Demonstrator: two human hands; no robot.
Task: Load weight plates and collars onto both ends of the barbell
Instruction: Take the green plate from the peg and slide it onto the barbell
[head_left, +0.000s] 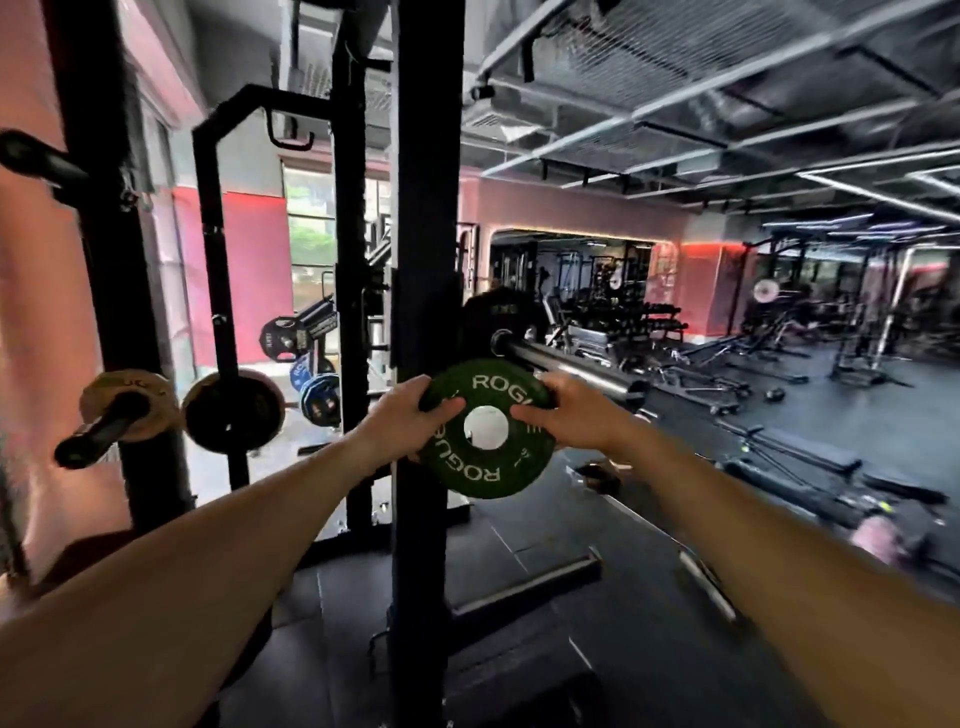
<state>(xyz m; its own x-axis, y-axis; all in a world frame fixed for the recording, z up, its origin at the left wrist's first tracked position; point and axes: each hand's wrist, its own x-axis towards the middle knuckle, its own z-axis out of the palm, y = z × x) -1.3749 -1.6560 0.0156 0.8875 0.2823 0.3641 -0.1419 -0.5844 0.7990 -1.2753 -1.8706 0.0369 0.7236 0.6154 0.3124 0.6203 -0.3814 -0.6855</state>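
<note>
A small green weight plate (485, 470) with white lettering and a pale centre hole is held upright in front of me. My left hand (402, 415) grips its left rim, thumb on the face. My right hand (571, 415) grips its right rim the same way. Just behind and above the plate the steel barbell sleeve (566, 364) points toward me and to the right, its end cap (631, 389) beside my right hand. A large black plate (498, 317) sits on the sleeve against the rack.
A black rack upright (423, 260) stands directly behind the green plate. Storage pegs at left carry tan and dark plates (234, 413), with a bare peg (98, 431) sticking out toward me. Benches and machines fill the floor at right. A rack foot (524, 582) lies below.
</note>
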